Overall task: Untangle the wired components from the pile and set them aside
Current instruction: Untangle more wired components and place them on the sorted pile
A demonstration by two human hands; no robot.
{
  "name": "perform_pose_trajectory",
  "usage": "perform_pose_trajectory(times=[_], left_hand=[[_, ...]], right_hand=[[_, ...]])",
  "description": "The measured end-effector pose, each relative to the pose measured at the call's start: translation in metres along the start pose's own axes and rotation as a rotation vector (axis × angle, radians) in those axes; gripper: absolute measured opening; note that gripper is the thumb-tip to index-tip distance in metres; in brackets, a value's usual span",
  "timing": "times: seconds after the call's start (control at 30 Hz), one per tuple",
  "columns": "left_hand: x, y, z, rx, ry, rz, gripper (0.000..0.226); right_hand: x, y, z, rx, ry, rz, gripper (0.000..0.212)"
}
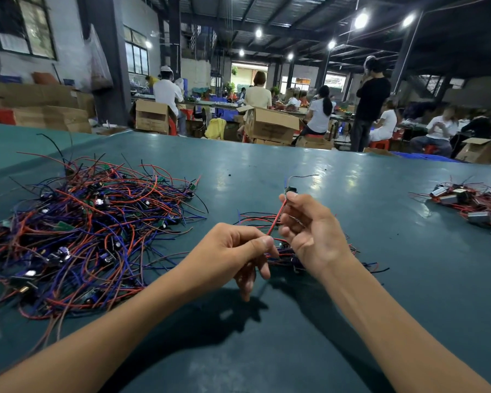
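Note:
A big tangled pile of red, blue and black wired components [88, 231] lies on the left of the green table. My left hand [233, 256] pinches the lower end of a red wire [275, 222] between thumb and forefinger. My right hand [309, 231] grips the same wire higher up, where its small black component [290, 190] and a thin black lead stick out above my fingers. A small set-aside bunch of wired components [284, 255] lies on the table under and between both hands, partly hidden by them.
Another heap of red-wired parts with grey metal blocks [471, 205] lies at the right edge. The green table [267, 171] stretches ahead. Beyond its far edge sit cardboard boxes [270, 126] and several people at other benches.

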State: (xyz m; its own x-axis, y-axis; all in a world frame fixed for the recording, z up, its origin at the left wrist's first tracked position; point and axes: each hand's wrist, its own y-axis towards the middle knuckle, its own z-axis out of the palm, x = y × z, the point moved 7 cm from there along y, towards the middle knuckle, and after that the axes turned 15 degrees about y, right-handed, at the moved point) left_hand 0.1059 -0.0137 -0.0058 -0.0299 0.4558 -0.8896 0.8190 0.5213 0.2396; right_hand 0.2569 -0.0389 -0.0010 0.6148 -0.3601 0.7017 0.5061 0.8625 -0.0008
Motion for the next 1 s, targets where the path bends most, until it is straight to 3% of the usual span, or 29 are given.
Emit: perform_pose_trajectory(times=[0.3,0.43,0.6,0.77,0.83,0.93,1.0], left_hand=[[-0.007,-0.007,0.006,0.002,0.381,0.191,0.016],[-0.012,-0.009,0.004,-0.004,0.562,0.264,0.021],[-0.012,-0.011,0.008,0.084,0.501,0.263,0.011],[-0.018,-0.015,0.009,0.148,0.582,0.336,0.032],[-0.021,-0.016,-0.001,0.042,0.513,0.371,0.044],[-0.018,-0.016,-0.030,-0.328,0.300,0.320,0.058],[-0.012,-0.011,-0.049,-0.495,0.187,0.240,0.056]], right_hand=[[-0.001,0.002,-0.010,-0.085,0.088,0.009,0.020],[-0.007,0.001,-0.010,-0.084,0.071,0.008,0.023],[-0.002,0.003,-0.011,-0.076,0.069,-0.025,0.021],[0.001,0.003,-0.008,-0.032,0.061,-0.028,0.014],[0.002,0.002,-0.004,0.007,0.031,-0.029,0.014],[0.002,-0.003,0.005,0.097,-0.059,-0.027,0.020],[-0.003,-0.009,0.017,0.188,-0.117,0.007,0.020]])
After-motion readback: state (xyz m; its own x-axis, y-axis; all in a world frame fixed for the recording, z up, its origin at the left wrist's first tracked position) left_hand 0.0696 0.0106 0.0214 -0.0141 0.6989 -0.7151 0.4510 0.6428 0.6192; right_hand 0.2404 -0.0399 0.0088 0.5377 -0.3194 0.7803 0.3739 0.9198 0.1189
